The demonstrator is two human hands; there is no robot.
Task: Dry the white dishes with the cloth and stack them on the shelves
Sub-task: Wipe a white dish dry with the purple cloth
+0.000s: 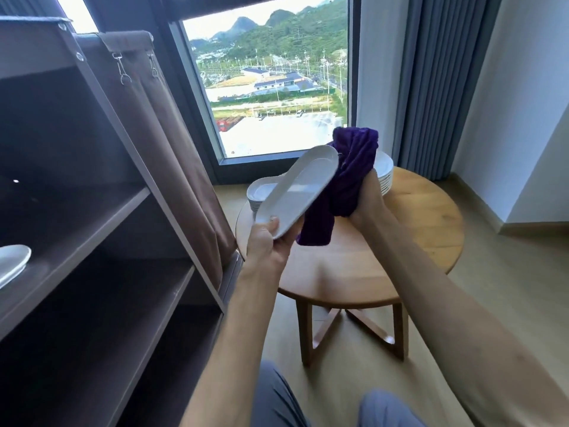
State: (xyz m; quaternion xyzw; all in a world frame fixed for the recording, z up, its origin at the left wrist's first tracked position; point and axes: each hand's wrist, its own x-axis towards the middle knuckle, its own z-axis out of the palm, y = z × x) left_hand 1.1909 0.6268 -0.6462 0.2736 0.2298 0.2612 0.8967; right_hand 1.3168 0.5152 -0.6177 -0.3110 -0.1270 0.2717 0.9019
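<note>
White oval ceramic dish [297,192] is what I am drying; it hangs tilted in the air above the round wooden table [415,241], near edge low, far end raised toward the window; my left hand [266,241] pinches its near rim, thumb on top and fingers curled underneath; my right hand [365,204] is bunched round the dark purple cloth [351,180], fingers clamped on the fabric, and the cloth touches the dish's right edge and trails down behind it.

To do this well, I judge that I should keep the left pinch firm and close to the rim so the face stays bare for wiping; sweep the cloth along the length of the dish rather than across, then turn it over for the underside; a glazed dish held by one end may slip, so I would keep it over the table, not the floor.

Two stacks of white dishes [261,194] wait on the table, one at the left edge, one partly hidden behind the cloth; one white dish [12,263] already lies on the dark brown shelf unit [101,217] to my left, so most of the work is still ahead.

No brand, label or writing can be read on anything.
</note>
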